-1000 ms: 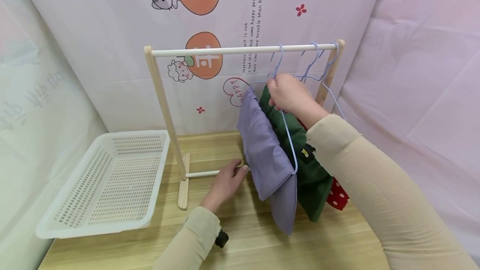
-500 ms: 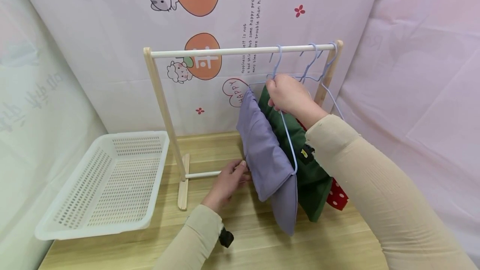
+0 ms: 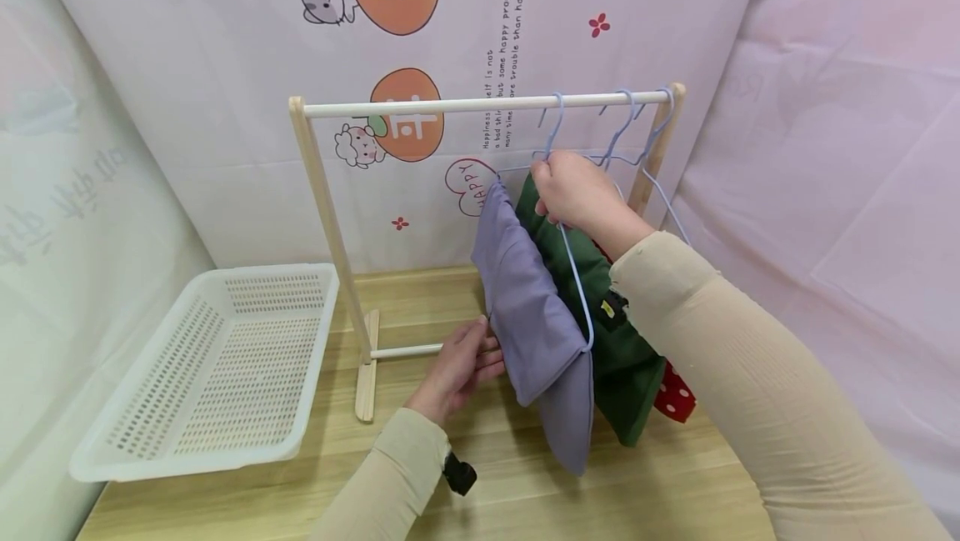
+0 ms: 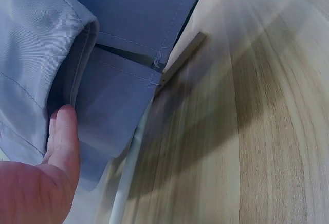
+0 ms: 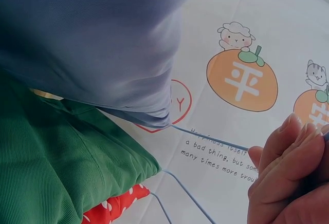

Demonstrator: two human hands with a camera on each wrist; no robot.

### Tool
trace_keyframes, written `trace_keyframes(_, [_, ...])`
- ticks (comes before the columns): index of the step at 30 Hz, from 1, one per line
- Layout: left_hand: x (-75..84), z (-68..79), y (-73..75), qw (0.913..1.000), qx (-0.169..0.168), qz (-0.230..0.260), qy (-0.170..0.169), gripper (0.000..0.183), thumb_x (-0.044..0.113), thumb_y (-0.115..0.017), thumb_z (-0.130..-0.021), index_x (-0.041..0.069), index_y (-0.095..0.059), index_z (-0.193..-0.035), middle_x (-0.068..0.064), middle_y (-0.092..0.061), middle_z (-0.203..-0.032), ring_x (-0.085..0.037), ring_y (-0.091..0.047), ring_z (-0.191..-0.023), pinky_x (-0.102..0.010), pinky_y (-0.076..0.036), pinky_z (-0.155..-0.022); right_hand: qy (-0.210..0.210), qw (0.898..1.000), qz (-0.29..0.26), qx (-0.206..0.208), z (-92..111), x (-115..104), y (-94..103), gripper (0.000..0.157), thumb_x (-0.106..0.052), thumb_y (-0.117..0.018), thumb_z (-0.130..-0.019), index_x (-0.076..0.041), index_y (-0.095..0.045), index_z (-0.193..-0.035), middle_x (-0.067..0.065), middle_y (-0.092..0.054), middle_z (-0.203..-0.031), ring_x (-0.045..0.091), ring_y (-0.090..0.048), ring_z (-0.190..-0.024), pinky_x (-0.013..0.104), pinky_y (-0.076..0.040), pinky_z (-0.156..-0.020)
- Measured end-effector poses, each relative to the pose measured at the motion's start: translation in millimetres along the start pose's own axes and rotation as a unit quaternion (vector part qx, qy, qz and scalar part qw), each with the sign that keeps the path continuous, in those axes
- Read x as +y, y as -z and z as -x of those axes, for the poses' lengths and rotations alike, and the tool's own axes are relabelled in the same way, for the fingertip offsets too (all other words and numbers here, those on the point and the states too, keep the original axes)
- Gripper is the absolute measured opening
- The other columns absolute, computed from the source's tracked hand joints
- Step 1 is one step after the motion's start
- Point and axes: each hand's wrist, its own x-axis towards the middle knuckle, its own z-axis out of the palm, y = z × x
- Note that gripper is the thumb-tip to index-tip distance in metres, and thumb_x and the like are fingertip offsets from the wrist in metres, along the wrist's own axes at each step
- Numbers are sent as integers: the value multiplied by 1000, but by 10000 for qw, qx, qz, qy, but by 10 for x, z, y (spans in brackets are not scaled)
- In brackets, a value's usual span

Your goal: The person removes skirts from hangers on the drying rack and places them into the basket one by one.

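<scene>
My right hand (image 3: 573, 188) grips a light-blue wire hanger (image 3: 576, 274) just below its hook, which sits over the rack's top rail. A lilac garment (image 3: 525, 308) with stitched hems hangs on this hanger. My left hand (image 3: 459, 366) is low at the garment's left side, its fingers extended and the thumb against the cloth edge. In the left wrist view, the straight fingers (image 4: 64, 136) reach to the opening of a fold in the lilac cloth (image 4: 115, 106). The right wrist view shows the curled fingers (image 5: 280, 167) at the hanger's wire.
Behind the lilac garment hang a dark green garment (image 3: 626, 391) and a red one with white dots (image 3: 674, 395). The wooden rack (image 3: 322, 191) stands on the wood-grain table (image 3: 525, 508). A white perforated basket (image 3: 217, 358) is at the left.
My left hand has shifted slightly to the right and turned, with its fingers now showing beneath the thumb beside the lilac garment. The right hand has stayed on the hanger.
</scene>
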Motion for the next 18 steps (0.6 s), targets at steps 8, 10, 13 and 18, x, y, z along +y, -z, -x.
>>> trace_keyframes(8, [10, 2, -16, 9998, -14, 161, 114, 69, 41, -46, -112, -3, -23, -161, -34, -48, -151, -44, -55, -136, -49, -51, -110, 2, 10000, 24, 35, -3, -5, -21, 44, -36, -25, -114, -6, -58, -111, 8, -71, -91, 22, -64, -70, 35, -52, -65])
trace_keyframes(10, [3, -7, -20, 9997, 22, 202, 129, 67, 40, -45, -112, -3, -23, -160, -34, -49, -149, -43, -57, -135, -50, -51, -110, 22, 10000, 21, 47, -6, -7, -23, 44, -35, -25, -113, -6, -58, -110, 8, -72, -90, 23, -64, -70, 35, -52, -65])
trace_keyframes(13, [-8, -19, -25, 9994, 105, 272, 166, 65, 39, -45, -112, -2, -25, -159, -30, -56, -142, -36, -64, -124, -47, -54, -106, 27, 10000, 30, 51, -5, -16, -27, 43, -36, -26, -113, -8, -58, -107, 8, -72, -90, 23, -64, -71, 35, -52, -65])
trace_keyframes(18, [-22, -36, -24, 9989, 123, 394, 232, 62, 40, -44, -113, 1, -30, -158, -17, -62, -127, -19, -68, -102, -40, -58, -98, 41, 9999, 89, 32, -9, -29, -31, 45, -37, -26, -113, -8, -60, -108, 8, -72, -91, 23, -64, -71, 35, -52, -65])
